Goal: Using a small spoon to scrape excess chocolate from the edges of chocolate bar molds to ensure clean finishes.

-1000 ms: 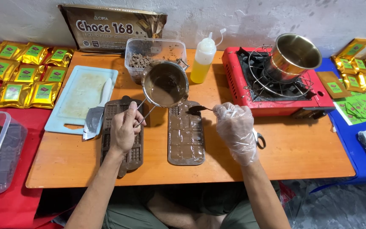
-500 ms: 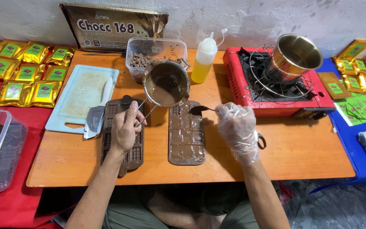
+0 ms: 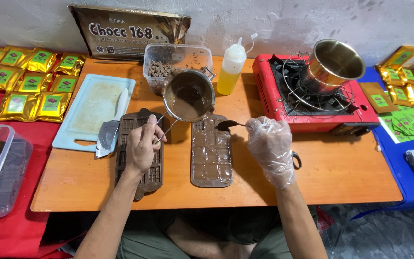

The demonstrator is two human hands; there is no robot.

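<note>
At the worktop's (image 3: 312, 187) middle, left hand (image 3: 142, 146) clamps the saucepan (image 3: 188, 95) handle; gloved right hand (image 3: 270, 148) pinches a spoon (image 3: 228, 124) above the filled mould (image 3: 211, 153).

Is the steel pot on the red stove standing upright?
No, the steel pot leans tilted on the wire rack over the red stove.

Bright, even daylight from above, no harsh glare. Soft short shadows under the saucepan (image 3: 188, 96) & hands on the orange tabletop (image 3: 341, 163). Mild shine on the steel pot (image 3: 334, 64). Sharp centre, no motion blur. Wide-angle bending at edges; corners slightly soft.
</note>
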